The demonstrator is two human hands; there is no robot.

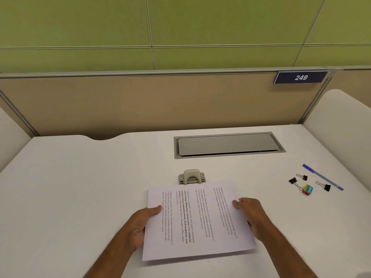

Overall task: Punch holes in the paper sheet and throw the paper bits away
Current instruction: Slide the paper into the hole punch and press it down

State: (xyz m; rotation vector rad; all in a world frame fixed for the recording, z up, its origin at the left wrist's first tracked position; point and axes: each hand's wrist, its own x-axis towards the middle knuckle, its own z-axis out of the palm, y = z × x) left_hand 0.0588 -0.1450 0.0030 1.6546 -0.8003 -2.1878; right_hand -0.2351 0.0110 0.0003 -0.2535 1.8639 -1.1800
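A white printed paper sheet [197, 221] is held over the white desk, turned so its text runs sideways. My left hand [140, 223] grips its left edge, thumb on top. My right hand [252, 214] grips its right edge, thumb on top. A small metal hole punch [191, 176] stands on the desk just beyond the sheet. The sheet's far edge reaches the punch's front and covers its base; I cannot tell whether the edge sits inside the slot.
A grey cable hatch [228, 145] is set into the desk behind the punch. At the right lie a blue pen [322, 176], three black binder clips [293, 180] and a small coloured sharpener [308, 190]. A beige partition [140, 101] closes the back.
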